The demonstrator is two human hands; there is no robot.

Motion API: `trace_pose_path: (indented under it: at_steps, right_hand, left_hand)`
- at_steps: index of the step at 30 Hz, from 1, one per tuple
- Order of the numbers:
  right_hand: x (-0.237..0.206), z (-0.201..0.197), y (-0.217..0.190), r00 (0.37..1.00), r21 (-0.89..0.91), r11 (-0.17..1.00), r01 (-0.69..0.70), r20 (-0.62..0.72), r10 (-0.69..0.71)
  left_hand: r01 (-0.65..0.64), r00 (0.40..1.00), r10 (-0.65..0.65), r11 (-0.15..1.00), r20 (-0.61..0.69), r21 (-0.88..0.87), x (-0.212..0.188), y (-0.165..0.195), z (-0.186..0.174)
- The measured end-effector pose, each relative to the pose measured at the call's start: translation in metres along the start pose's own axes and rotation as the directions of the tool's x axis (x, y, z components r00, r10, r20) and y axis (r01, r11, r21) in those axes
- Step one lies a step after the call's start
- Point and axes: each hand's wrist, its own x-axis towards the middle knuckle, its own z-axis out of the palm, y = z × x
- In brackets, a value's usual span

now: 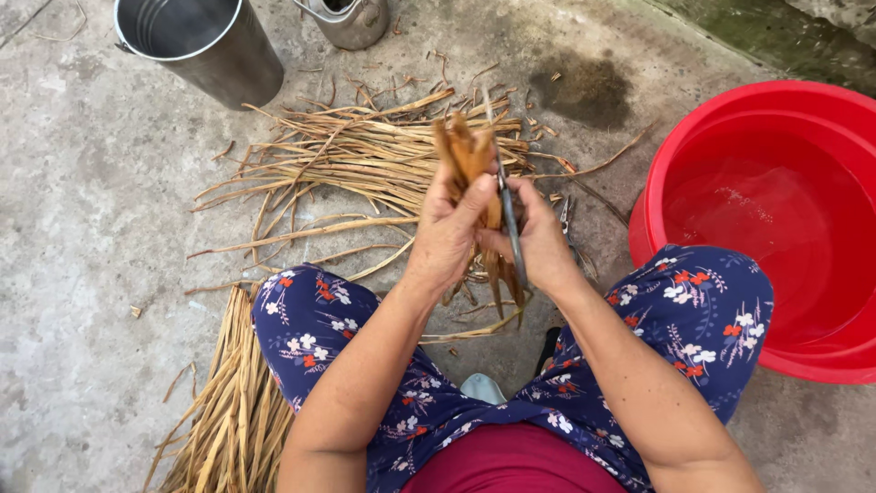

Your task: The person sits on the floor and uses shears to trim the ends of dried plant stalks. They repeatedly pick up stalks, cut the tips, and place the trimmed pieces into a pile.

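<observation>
My left hand [444, 233] grips a small bundle of dried brown plant stalks [465, 151], held upright in front of me. My right hand [540, 239] holds a thin grey knife [509, 224] with its blade lying along the bundle's right side. The two hands touch around the stalks. The bundle's lower ends hang down between my hands. Both hands are above the gap between my knees, which are in blue flowered trousers.
A spread of dried stalks [356, 160] lies on the concrete floor ahead. Another heap of dried leaves [233, 411] is at my left knee. A red basin [776, 201] holding water stands at right. A metal bucket [205, 41] and a metal kettle [351, 18] stand at the far edge.
</observation>
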Motion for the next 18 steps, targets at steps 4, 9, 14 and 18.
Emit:
trace_pose_path:
  at_steps: [4,9,14,18]
  right_hand:
    - [0.005,-0.017,-0.009,0.990,0.230,0.973,0.001,-0.137,0.032]
    - [-0.003,-0.057,-0.034,0.945,0.565,0.778,0.275,-0.308,-0.110]
    - [-0.028,-0.058,-0.036,0.971,0.687,0.691,0.227,-0.212,-0.109]
    - [-0.044,-0.050,-0.020,0.979,0.662,0.723,0.198,-0.165,-0.118]
  left_hand:
    - [-0.311,0.947,0.314,0.842,0.068,0.441,-0.008,0.010,0.002]
    - [0.295,0.954,-0.298,0.930,-0.018,0.218,-0.044,-0.012,0.018]
    - [0.355,0.921,-0.391,0.833,0.003,-0.425,-0.031,-0.052,0.021]
    - [-0.012,0.956,-0.148,0.842,-0.252,-0.540,0.032,-0.029,-0.032]
